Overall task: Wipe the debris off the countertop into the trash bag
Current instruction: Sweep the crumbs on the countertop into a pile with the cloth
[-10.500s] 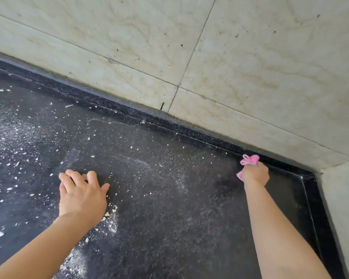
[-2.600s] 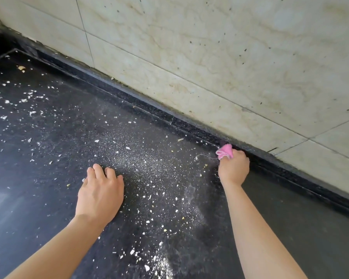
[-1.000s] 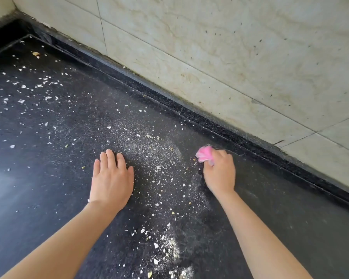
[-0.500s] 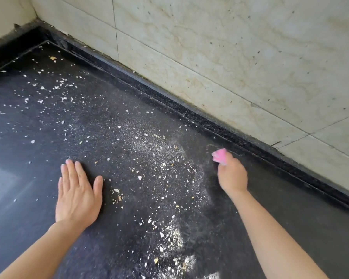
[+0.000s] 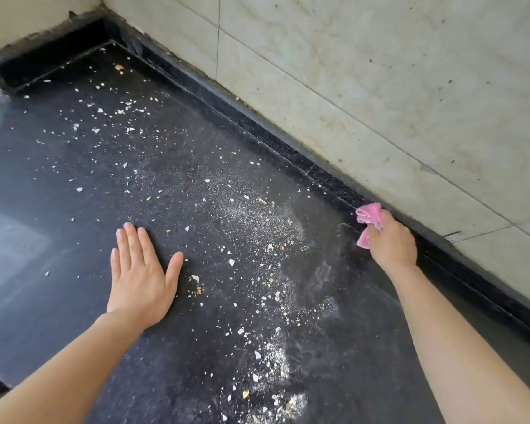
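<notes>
Upward, pink cloth (image 5: 370,216) in right hand (image 5: 392,244)

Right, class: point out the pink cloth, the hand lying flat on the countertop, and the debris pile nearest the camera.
pink cloth (image 5: 370,214): head view, on the bunched folds above the fist.
left hand (image 5: 141,276): head view, on the back of the hand.
debris pile (image 5: 277,359): head view, on the pale crumbs.

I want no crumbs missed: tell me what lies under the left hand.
The left hand lies flat, palm down, on the dark countertop. White debris shows just beside its thumb. Whether any crumbs sit beneath the palm cannot be seen; the hand covers that patch.
</notes>
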Demonstrator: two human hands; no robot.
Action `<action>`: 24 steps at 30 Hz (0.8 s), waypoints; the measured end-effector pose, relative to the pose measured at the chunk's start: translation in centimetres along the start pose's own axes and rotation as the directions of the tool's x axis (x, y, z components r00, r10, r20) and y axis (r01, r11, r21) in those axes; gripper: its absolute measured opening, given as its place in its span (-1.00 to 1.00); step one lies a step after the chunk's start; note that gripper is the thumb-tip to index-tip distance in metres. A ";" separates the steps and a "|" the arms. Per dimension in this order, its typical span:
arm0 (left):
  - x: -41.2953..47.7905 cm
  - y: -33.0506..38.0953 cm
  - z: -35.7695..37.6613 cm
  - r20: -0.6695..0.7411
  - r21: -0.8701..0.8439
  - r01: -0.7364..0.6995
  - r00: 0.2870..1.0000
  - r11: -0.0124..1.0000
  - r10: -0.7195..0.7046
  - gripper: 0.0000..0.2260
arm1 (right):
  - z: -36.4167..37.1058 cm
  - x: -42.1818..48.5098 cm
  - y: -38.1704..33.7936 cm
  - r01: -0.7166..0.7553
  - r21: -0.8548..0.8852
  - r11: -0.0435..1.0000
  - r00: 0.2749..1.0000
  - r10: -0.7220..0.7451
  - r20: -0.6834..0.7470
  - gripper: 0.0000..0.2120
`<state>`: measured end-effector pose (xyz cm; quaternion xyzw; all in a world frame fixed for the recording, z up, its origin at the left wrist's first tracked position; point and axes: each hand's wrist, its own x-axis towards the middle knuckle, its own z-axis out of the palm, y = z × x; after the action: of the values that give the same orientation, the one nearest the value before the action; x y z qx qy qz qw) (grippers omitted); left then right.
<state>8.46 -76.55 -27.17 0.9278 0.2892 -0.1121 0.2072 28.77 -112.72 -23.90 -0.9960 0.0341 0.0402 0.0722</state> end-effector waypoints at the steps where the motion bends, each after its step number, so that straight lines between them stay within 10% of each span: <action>1: 0.0 0.0 0.0 -0.006 0.002 -0.002 1.000 1.000 0.002 -0.25 | 0.4 0.8 0.2 0.004 -0.076 0.997 1.000 -0.005 -0.020 -0.78; 7: 0.1 -0.2 0.0 0.019 -0.005 -0.005 1.000 1.000 0.005 -0.20 | 3.7 -0.4 -4.6 0.139 0.124 0.983 0.988 -0.146 0.055 -0.66; 13: 0.1 -0.1 -0.8 0.094 -0.024 -0.006 0.996 1.000 0.008 -0.16 | 1.4 -7.0 -9.4 0.348 0.458 0.818 0.771 -0.527 0.357 -0.56; 19: 0.3 -0.2 -0.9 0.122 -0.034 -0.005 0.992 0.999 0.009 -0.14 | 1.0 -0.1 -7.0 0.058 0.201 0.978 0.987 -0.086 0.135 -0.61; 24: 0.5 -0.4 -0.8 0.126 -0.034 -0.011 0.992 0.999 0.016 -0.13 | 4.2 -6.1 -11.5 0.334 0.134 0.933 0.922 -0.353 0.160 -0.59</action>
<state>8.74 -75.65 -26.71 0.9172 0.2711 -0.1642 0.2414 23.23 -100.43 -25.87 -0.9735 -0.1459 0.1156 0.1326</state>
